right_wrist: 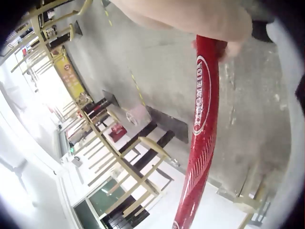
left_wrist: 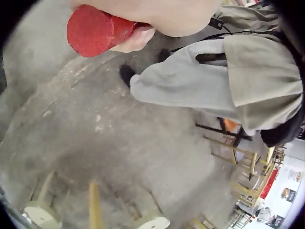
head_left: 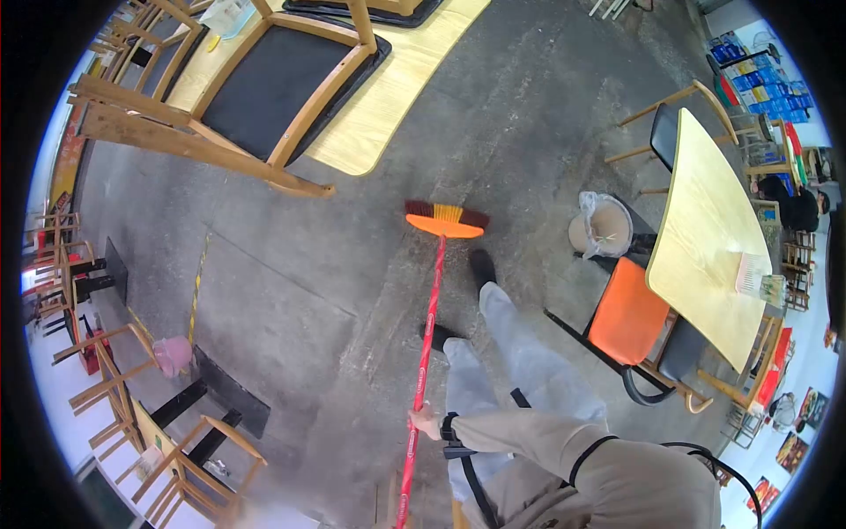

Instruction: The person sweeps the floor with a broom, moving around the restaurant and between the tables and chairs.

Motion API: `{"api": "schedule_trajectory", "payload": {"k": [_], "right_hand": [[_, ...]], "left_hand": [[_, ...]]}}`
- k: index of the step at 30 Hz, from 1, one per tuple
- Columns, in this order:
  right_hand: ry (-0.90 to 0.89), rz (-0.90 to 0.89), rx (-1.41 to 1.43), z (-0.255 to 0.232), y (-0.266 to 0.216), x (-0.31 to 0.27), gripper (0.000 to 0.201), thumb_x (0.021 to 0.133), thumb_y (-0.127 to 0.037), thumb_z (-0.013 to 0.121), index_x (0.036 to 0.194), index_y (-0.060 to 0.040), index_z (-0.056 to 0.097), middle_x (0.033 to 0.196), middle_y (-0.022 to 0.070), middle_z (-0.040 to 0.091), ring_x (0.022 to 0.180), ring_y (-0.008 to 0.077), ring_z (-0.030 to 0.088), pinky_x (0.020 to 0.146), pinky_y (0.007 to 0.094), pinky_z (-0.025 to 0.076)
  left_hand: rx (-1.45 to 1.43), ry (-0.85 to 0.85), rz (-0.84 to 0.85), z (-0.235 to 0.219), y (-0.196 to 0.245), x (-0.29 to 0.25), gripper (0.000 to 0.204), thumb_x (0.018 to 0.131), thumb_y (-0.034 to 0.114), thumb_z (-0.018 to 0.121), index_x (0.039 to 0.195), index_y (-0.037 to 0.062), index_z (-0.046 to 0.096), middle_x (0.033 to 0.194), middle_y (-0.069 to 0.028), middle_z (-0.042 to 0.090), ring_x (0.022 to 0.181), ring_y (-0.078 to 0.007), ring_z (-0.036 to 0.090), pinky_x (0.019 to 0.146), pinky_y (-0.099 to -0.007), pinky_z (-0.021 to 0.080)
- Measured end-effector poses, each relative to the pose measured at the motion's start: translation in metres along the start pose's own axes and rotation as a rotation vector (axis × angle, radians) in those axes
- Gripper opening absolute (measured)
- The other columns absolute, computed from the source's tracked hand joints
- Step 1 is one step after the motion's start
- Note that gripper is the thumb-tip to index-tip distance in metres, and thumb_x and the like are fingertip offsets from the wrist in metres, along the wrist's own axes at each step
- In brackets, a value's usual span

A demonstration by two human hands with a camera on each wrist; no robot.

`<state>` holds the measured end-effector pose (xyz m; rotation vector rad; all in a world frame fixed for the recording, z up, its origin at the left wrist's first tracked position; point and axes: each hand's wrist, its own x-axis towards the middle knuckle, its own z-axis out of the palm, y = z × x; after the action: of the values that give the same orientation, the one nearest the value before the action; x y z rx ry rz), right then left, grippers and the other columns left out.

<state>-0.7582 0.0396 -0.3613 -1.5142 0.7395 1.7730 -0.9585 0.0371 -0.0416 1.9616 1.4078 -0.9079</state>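
Observation:
A broom with a red pole (head_left: 430, 331) reaches from the bottom of the head view to an orange head (head_left: 445, 227) with dark red and yellow bristles (head_left: 448, 212), low over the grey floor. My right hand (head_left: 426, 421) grips the pole partway along. The right wrist view shows that hand (right_wrist: 205, 21) around the printed red pole (right_wrist: 202, 100). At the pole's rounded red end (left_wrist: 93, 31), my left hand (left_wrist: 167, 16) is curled round it in the left wrist view; the head view does not include this hand.
A light wooden table (head_left: 709, 238) stands right, beside an orange chair (head_left: 627, 313) and a lined bin (head_left: 604, 227). Upper left, an upturned chair (head_left: 273, 93) lies on another table (head_left: 366, 132). More chairs and a pink bin (head_left: 173, 354) are left.

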Motion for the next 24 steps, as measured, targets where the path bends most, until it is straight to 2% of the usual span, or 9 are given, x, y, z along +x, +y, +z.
{"api": "schedule_trajectory", "payload": {"k": [1, 4, 6, 9, 13, 15, 20, 22, 24], "right_hand": [[0.050, -0.067, 0.159, -0.011, -0.020, -0.021, 0.015, 0.090, -0.020, 0.053, 0.093, -0.0059, 0.049, 0.068, 0.0048, 0.054, 0.055, 0.0168, 0.055, 0.049, 0.0334, 0.046], [0.094, -0.218, 0.084, -0.062, -0.085, -0.018, 0.012, 0.089, -0.015, 0.052, 0.092, -0.0056, 0.046, 0.064, 0.0043, 0.051, 0.052, 0.0159, 0.052, 0.044, 0.0338, 0.043], [0.129, -0.261, 0.122, -0.098, -0.146, -0.008, 0.008, 0.086, -0.012, 0.052, 0.088, -0.0066, 0.047, 0.061, 0.0039, 0.049, 0.049, 0.0152, 0.050, 0.040, 0.0339, 0.039], [0.220, -0.547, 0.280, -0.158, -0.254, 0.012, 0.011, 0.080, -0.007, 0.056, 0.088, -0.0060, 0.049, 0.060, 0.0004, 0.048, 0.046, 0.0119, 0.046, 0.038, 0.0302, 0.036], [0.401, -0.942, 0.212, -0.247, -0.409, 0.025, 0.010, 0.081, -0.004, 0.050, 0.089, -0.0063, 0.055, 0.069, -0.0003, 0.052, 0.057, 0.0120, 0.049, 0.052, 0.0282, 0.040], [0.396, -0.949, 0.097, -0.291, -0.466, 0.019, 0.017, 0.087, -0.011, 0.049, 0.102, -0.0048, 0.054, 0.077, 0.0024, 0.057, 0.058, 0.0129, 0.055, 0.053, 0.0297, 0.045], [0.565, -0.887, -0.019, -0.335, -0.510, -0.005, 0.039, 0.091, -0.020, 0.050, 0.126, -0.0028, 0.045, 0.096, 0.0113, 0.065, 0.064, 0.0168, 0.067, 0.058, 0.0333, 0.054], [0.534, -0.775, -0.125, -0.338, -0.502, 0.006, 0.047, 0.089, -0.024, 0.052, 0.129, -0.0032, 0.043, 0.108, 0.0161, 0.062, 0.077, 0.0245, 0.068, 0.069, 0.0360, 0.054], [0.628, -0.945, -0.286, -0.330, -0.472, 0.048, 0.050, 0.085, -0.028, 0.054, 0.128, -0.0035, 0.044, 0.110, 0.0209, 0.060, 0.094, 0.0334, 0.063, 0.081, 0.0394, 0.050]], "left_hand": [[-0.065, -0.246, -0.217, -0.014, 0.040, 0.010, 0.038, 0.093, 0.036, 0.047, 0.093, -0.0008, 0.057, 0.074, -0.0260, 0.060, 0.068, -0.0402, 0.059, 0.057, -0.0450, 0.045], [-0.181, -0.183, -0.215, 0.005, 0.096, 0.038, 0.036, 0.094, 0.034, 0.045, 0.099, -0.0002, 0.057, 0.079, -0.0264, 0.061, 0.075, -0.0404, 0.060, 0.063, -0.0450, 0.046], [-0.203, 0.068, -0.038, 0.046, 0.124, 0.084, 0.036, 0.089, 0.039, 0.052, 0.084, 0.0029, 0.053, 0.062, -0.0219, 0.057, 0.063, -0.0424, 0.059, 0.052, -0.0493, 0.043], [-0.270, 0.066, 0.054, 0.031, 0.224, 0.169, 0.036, 0.091, 0.040, 0.048, 0.083, 0.0050, 0.052, 0.065, -0.0231, 0.058, 0.063, -0.0425, 0.059, 0.053, -0.0508, 0.043], [-0.319, 0.133, 0.226, 0.004, 0.370, 0.273, 0.034, 0.092, 0.039, 0.045, 0.085, 0.0063, 0.052, 0.067, -0.0237, 0.059, 0.064, -0.0431, 0.059, 0.055, -0.0520, 0.045], [-0.399, 0.171, 0.303, -0.020, 0.449, 0.301, 0.033, 0.093, 0.037, 0.045, 0.087, 0.0057, 0.052, 0.069, -0.0238, 0.060, 0.066, -0.0434, 0.059, 0.056, -0.0519, 0.045], [-0.506, 0.148, 0.383, -0.038, 0.554, 0.313, 0.031, 0.092, 0.035, 0.045, 0.093, 0.0041, 0.050, 0.075, -0.0251, 0.061, 0.073, -0.0437, 0.060, 0.060, -0.0519, 0.046], [-0.495, 0.119, 0.390, -0.040, 0.547, 0.314, 0.032, 0.092, 0.035, 0.045, 0.095, 0.0034, 0.049, 0.076, -0.0258, 0.061, 0.074, -0.0439, 0.060, 0.061, -0.0519, 0.046], [-0.445, 0.102, 0.339, -0.025, 0.510, 0.315, 0.032, 0.092, 0.034, 0.046, 0.093, 0.0019, 0.048, 0.076, -0.0275, 0.060, 0.073, -0.0450, 0.059, 0.061, -0.0526, 0.046]]}}
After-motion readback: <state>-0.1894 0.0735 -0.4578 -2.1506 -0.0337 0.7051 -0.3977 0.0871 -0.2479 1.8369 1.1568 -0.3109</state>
